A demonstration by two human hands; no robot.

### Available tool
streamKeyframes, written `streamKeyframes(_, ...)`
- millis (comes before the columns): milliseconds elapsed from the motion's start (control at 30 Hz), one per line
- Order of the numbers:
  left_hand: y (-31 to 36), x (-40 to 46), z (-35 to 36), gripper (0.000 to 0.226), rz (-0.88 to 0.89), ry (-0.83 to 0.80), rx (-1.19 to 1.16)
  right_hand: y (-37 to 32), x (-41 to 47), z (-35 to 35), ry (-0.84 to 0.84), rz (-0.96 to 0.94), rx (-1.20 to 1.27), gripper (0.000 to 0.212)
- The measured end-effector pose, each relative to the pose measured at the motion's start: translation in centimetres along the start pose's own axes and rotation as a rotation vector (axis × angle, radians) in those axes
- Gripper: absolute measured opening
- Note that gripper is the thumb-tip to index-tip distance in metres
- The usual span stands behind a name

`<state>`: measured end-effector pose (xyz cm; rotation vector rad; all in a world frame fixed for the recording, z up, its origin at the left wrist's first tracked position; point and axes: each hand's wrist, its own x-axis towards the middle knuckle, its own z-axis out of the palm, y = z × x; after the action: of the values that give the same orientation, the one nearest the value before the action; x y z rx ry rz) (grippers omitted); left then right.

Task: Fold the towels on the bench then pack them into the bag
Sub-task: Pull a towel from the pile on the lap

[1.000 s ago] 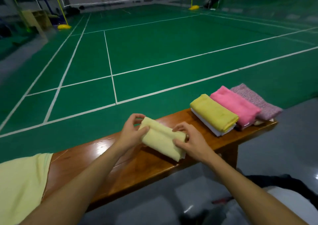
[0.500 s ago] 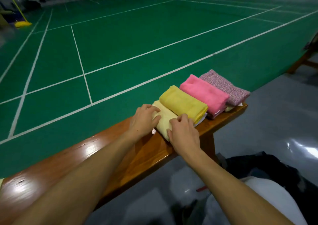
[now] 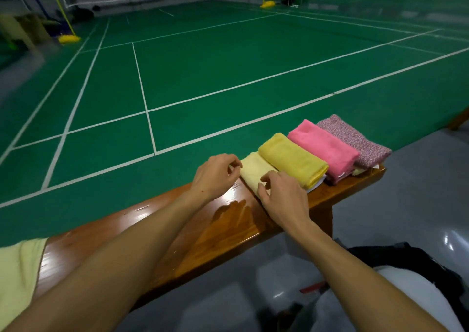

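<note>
Far left, I saw a pale yellow cloth (image 3: 17,278) lying flat over the bench (image 3: 121,232), soft and matte against glossy, reddish-brown wood that threw back the lights. Moving along, the left hand (image 3: 215,173) hovered at the near-left end of the pale towel (image 3: 253,171), wrist raised, fingers loosely curled and gripping nothing that I could make out, fingertips just beside the fabric. That pale towel was a folded, flattish oblong of fine terry, lying on the bench and tucked against the next one. The right hand (image 3: 281,199) came in over its near edge, palm down, fingers bent, tips on or just above the cloth; I could not tell whether it was pinching or merely touching. Next sat the yellow towel (image 3: 293,162), a plump rounded fold, deeper in colour, with a thin white layer showing under it. Then the pink towel (image 3: 323,150), thick and fuzzy, touching its neighbour. Last, at the bench end, the speckled mauve towel (image 3: 355,140), nubbly and flatter. Lower right, on the grey floor, lay a dark bag (image 3: 406,258), crumpled and soft.
</note>
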<state>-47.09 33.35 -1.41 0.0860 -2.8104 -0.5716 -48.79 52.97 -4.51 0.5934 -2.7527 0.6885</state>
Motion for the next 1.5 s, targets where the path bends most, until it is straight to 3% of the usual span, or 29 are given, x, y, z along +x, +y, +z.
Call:
streamKeyframes(300,-6.3,-12.7,-11.9,0.012,-0.037,0.034,0.176,-9.0,-2.4,1.5,0.15,-0.452,0.194,0.009)
streamKeyframes(433,-12.1,-20.8,-16.3,0.029,-0.147,-0.071,0.305,-15.2,-5.1,3.9,0.061,-0.648,0.2,0.015)
streamKeyframes(600,-19.4,-31.1,-21.1,0.034,-0.351,-0.106,0.349,-24.0,-9.8,8.3,-0.122,-0.726,0.284,0.019)
streamKeyframes(767,-24.5,-39.4,-24.5,0.02,-0.582,-0.096,0.362,-32.9,-14.2,11.1,-0.372,-0.7,0.425,0.015)
streamKeyframes(900,-27.5,-44.2,-25.8,0.015,-0.699,-0.097,0.371,-38.3,-16.8,13.4,-0.547,-0.544,0.486,0.018)
streamKeyframes(1100,-31.4,-48.7,-26.4,0.016,-0.866,0.016,0.404,-42.5,-18.0,16.5,-0.612,-0.267,0.28,0.021)
streamKeyframes(1267,-33.3,-50.9,-27.2,0.015,-1.005,0.124,0.444,-43.8,-17.7,17.0,-0.67,-0.167,0.243,0.011)
streamKeyframes(1400,-34.1,-51.5,-27.5,0.011,-1.103,0.163,0.475,-43.6,-17.0,16.9,-0.716,-0.145,0.352,0.019)
streamKeyframes(1500,-34.5,-51.6,-27.4,0.028,-1.168,0.188,0.477,-42.7,-16.5,16.0,-0.715,-0.112,0.588,0.019)
